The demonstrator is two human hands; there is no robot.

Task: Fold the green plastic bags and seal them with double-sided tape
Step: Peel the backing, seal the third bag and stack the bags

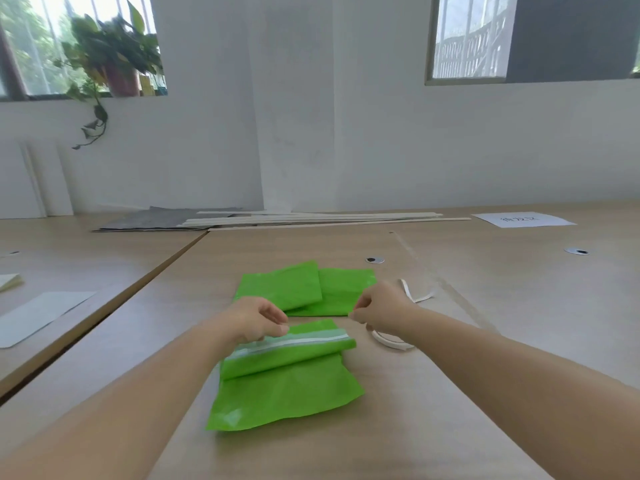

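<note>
Table point(450, 393): pale wood; its near edge is cut off by the frame, and the forearms cover parts of it on both sides.
Near bag point(287, 393): its left end is hidden under the left wrist. It is bright green, glossy plastic and lies in the middle of the table, towards the near edge. The far part is folded back over itself as a raised flap, and the near part lies flat with a wavy edge.
Far bags point(287, 285): two green bags, folded flat, just beyond the near bag towards the far edge. The left one overlaps the right one, and the right hand hides the right one's near corner.
Left hand point(256, 320): fingers curled, with the thumb and fingertips pinching the flap's left end.
Right hand point(381, 310): raised over the flap's right end, fingers curled, thumb and forefinger tips together. Whether they hold anything is too small to tell.
Tape point(304, 342): a white band running along the flap from end to end, with a paler green margin on each side.
Strips point(391, 342): curled white strips on the table to the right of the bags, one partly under the right wrist.
</note>
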